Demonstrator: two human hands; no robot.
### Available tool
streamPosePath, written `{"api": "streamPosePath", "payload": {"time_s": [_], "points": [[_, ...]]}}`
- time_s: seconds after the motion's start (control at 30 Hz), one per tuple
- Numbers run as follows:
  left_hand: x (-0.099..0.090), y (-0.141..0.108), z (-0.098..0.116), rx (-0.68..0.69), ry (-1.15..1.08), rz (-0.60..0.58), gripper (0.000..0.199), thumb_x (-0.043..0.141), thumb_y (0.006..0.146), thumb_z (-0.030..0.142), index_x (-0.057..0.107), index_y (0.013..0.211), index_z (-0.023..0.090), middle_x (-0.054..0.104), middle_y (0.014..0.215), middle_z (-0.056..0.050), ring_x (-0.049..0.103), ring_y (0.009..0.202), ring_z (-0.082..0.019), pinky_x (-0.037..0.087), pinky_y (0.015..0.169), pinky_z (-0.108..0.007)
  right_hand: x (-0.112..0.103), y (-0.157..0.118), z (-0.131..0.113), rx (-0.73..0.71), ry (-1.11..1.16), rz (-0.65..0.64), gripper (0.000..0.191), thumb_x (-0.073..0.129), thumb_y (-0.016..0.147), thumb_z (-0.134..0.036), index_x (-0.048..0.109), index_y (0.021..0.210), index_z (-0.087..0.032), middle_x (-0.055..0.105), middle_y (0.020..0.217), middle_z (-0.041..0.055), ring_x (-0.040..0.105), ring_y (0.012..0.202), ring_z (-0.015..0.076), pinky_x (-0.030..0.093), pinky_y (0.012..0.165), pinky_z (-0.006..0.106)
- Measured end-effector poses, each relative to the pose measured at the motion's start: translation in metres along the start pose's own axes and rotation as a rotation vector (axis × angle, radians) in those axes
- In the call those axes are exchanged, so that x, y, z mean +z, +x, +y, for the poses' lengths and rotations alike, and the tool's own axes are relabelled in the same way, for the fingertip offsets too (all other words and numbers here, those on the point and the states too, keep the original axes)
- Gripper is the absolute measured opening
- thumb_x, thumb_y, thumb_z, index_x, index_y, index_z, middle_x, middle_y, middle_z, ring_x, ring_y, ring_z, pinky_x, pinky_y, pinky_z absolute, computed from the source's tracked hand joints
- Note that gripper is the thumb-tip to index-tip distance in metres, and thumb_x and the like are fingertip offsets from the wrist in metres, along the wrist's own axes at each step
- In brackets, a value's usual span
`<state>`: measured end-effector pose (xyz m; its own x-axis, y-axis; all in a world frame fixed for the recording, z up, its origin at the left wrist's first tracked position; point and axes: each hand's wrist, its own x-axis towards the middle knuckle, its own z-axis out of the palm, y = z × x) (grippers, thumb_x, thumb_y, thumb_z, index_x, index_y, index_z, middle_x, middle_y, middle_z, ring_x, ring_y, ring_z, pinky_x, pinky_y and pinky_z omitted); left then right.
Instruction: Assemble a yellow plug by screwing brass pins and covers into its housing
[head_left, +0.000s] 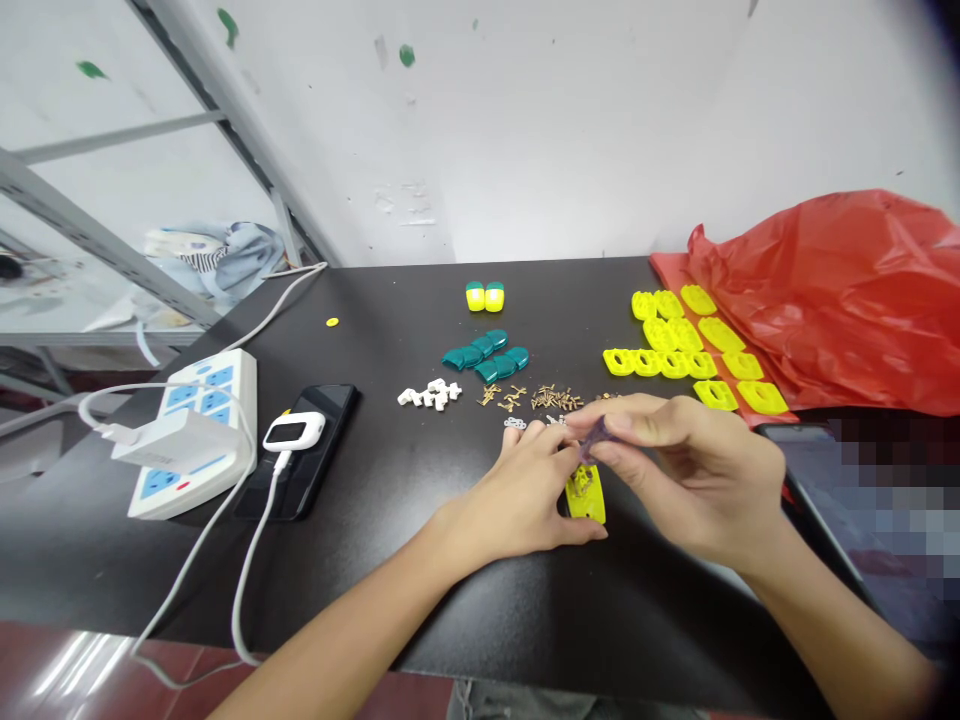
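A yellow plastic shell [587,498] with small metal parts in it lies on the dark table, and my left hand [521,490] holds it from the left, the thumb along its near end. My right hand [694,475] pinches a small translucent purple tool [596,436] that tilts down over the shell's far part; its tip is hidden. Just beyond my hands are brass screws [553,399], brass-coloured small parts [502,396], small silvery parts [515,424] and white plastic pieces [431,394].
Green covers [486,355] and two green-yellow assembled pieces [485,296] lie farther back. More yellow shells [660,335] sit right, near a red plastic bag [847,300]. Left are a power strip [238,385], a black phone [330,440] and loose cables; another phone [802,440] lies right.
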<state>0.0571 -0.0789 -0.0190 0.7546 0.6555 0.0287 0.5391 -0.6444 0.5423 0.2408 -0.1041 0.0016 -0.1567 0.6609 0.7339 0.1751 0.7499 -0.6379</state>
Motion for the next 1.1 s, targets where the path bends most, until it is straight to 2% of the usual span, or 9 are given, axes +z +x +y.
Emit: {"api": "streamPosePath", "payload": {"time_s": [0.13,0.27,0.33,0.5,0.7,0.77,0.9,1.0,1.1], "points": [[0.000,0.001,0.001,-0.005,0.018,-0.004,0.062,0.082,0.076,0.051,0.062,0.124,0.017,0.057,0.133,-0.013,0.051,0.112,-0.033,0.039,0.094,-0.049,0.001,0.006,-0.001,-0.020,-0.016,0.024,0.032,0.077,0.077,0.002,0.071,0.097,-0.022,0.078,0.094,0.0037,0.076,0.082,0.0200,0.065,0.071,0.032],[0.000,0.001,0.001,0.000,0.019,-0.002,0.058,0.081,0.077,0.050,0.063,0.120,0.016,0.061,0.123,-0.010,0.052,0.104,-0.029,0.039,0.090,-0.046,0.001,0.009,-0.003,-0.048,-0.045,0.028,0.030,0.077,0.075,0.003,0.071,0.089,-0.023,0.073,0.085,0.0026,0.073,0.076,0.0199,0.060,0.063,0.033],[0.000,0.001,0.001,0.003,0.019,0.001,0.056,0.080,0.078,0.051,0.063,0.118,0.016,0.062,0.120,-0.009,0.052,0.103,-0.028,0.039,0.089,-0.045,0.001,0.008,-0.003,-0.061,-0.045,0.017,0.032,0.075,0.075,0.005,0.070,0.092,-0.022,0.072,0.087,0.0036,0.072,0.078,0.0209,0.060,0.064,0.036],[-0.001,0.000,0.001,0.010,0.016,0.013,0.059,0.081,0.077,0.051,0.061,0.121,0.017,0.059,0.128,-0.011,0.052,0.110,-0.031,0.039,0.091,-0.046,0.000,0.004,-0.002,-0.031,-0.008,-0.018,0.041,0.067,0.080,0.007,0.067,0.109,-0.020,0.074,0.111,0.0102,0.074,0.100,0.0257,0.063,0.083,0.043],[-0.001,0.001,0.002,-0.002,0.027,0.005,0.059,0.081,0.077,0.049,0.061,0.123,0.017,0.061,0.122,-0.010,0.052,0.104,-0.029,0.040,0.090,-0.047,0.002,0.007,-0.003,-0.052,-0.033,0.015,0.032,0.075,0.076,0.005,0.068,0.092,-0.021,0.069,0.082,0.0020,0.071,0.075,0.0190,0.059,0.062,0.034],[-0.001,0.001,0.002,-0.001,0.031,0.001,0.058,0.081,0.077,0.050,0.062,0.120,0.016,0.062,0.119,-0.010,0.052,0.103,-0.029,0.040,0.089,-0.047,0.002,0.007,-0.003,-0.052,-0.025,0.027,0.035,0.075,0.075,0.005,0.068,0.096,-0.022,0.070,0.086,0.0030,0.071,0.078,0.0206,0.060,0.065,0.036],[0.000,0.001,0.001,0.011,0.023,0.011,0.062,0.081,0.077,0.051,0.060,0.125,0.017,0.059,0.129,-0.012,0.052,0.110,-0.031,0.040,0.092,-0.048,0.002,0.001,-0.001,0.004,0.015,0.020,0.041,0.068,0.079,0.007,0.065,0.108,-0.021,0.074,0.112,0.0094,0.075,0.100,0.0264,0.064,0.084,0.045],[0.000,0.000,0.000,0.019,0.019,0.009,0.066,0.081,0.077,0.051,0.058,0.130,0.019,0.053,0.141,-0.013,0.050,0.115,-0.034,0.040,0.095,-0.050,0.003,-0.001,-0.001,0.017,0.010,0.008,0.036,0.068,0.080,0.007,0.066,0.103,-0.021,0.077,0.103,0.0062,0.077,0.096,0.0235,0.065,0.082,0.039],[0.001,0.000,0.000,0.012,0.021,0.016,0.068,0.081,0.077,0.049,0.056,0.132,0.018,0.056,0.137,-0.013,0.051,0.111,-0.032,0.040,0.092,-0.049,0.005,0.003,-0.003,-0.020,-0.021,0.012,0.031,0.073,0.079,0.004,0.067,0.097,-0.021,0.077,0.095,0.0050,0.077,0.087,0.0217,0.065,0.074,0.036]]}}
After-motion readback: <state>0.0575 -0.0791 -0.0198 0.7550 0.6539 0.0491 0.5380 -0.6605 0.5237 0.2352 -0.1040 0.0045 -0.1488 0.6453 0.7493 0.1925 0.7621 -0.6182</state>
